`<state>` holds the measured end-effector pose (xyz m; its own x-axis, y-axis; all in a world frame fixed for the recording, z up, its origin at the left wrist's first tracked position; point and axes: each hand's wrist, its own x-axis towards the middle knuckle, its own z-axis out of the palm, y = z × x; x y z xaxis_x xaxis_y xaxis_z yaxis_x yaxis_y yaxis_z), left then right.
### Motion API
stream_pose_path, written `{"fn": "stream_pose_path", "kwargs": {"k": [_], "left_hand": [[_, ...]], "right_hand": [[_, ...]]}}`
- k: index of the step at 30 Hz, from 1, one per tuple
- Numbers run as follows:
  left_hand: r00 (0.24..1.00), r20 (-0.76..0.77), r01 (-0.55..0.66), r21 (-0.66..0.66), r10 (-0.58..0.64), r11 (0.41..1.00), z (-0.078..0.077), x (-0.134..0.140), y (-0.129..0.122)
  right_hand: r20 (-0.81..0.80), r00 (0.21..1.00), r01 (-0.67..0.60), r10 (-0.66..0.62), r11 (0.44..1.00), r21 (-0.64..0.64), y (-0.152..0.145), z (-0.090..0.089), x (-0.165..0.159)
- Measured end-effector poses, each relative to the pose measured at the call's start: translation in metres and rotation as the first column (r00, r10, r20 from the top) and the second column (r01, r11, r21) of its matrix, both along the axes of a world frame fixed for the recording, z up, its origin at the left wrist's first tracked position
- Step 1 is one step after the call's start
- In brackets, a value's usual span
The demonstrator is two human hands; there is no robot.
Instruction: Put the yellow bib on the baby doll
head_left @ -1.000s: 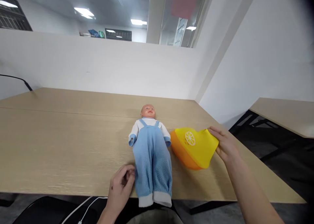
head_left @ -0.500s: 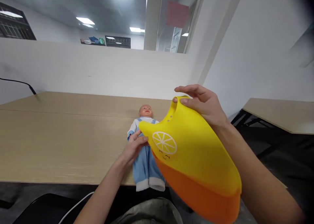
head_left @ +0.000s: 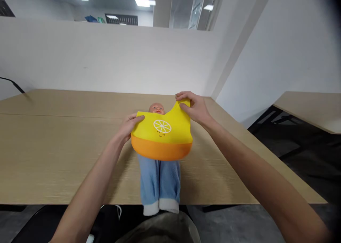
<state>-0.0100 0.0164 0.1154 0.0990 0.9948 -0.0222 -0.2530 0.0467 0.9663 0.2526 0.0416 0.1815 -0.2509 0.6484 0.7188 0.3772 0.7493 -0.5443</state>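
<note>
A baby doll in blue overalls lies on its back on the wooden table, head toward the wall and feet over the near edge. A yellow silicone bib with an orange pocket and a lemon print covers the doll's chest, just below its face. My left hand grips the bib's left top corner. My right hand pinches the bib's right neck strap beside the doll's head. The doll's arms and torso are hidden under the bib.
A white partition wall runs behind the table. A black cable comes in at the far left. A second wooden table stands to the right across a dark floor gap. A white cord hangs below the near edge.
My right hand lifted the bib from the table beside the doll, carried it through the air, and both hands now hold it over the doll's chest. My left hand left the doll's leg.
</note>
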Motion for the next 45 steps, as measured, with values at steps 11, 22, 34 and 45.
{"fn": "stream_pose_path", "kwargs": {"k": [11,22,34,45], "left_hand": [[0.992,-0.077,-0.106,-0.118,0.097,0.987,-0.047,0.003,0.100],[0.941,-0.312,-0.177,-0.123,0.131,0.977,-0.083,0.004,0.123],[0.968,-0.250,-0.106,-0.269,0.037,0.957,-0.079,0.012,0.147],[0.983,0.146,0.169,-0.470,-0.113,0.866,-0.093,0.016,0.152]], "right_hand": [[0.251,0.951,0.206,-0.178,0.974,-0.089,0.097,-0.075,-0.017],[0.181,0.922,0.386,-0.342,0.847,-0.365,0.134,-0.141,-0.016],[0.192,0.898,0.429,-0.397,0.685,-0.589,0.139,-0.158,-0.018],[-0.103,0.918,0.141,-0.382,0.560,-0.816,0.134,-0.168,-0.023]]}}
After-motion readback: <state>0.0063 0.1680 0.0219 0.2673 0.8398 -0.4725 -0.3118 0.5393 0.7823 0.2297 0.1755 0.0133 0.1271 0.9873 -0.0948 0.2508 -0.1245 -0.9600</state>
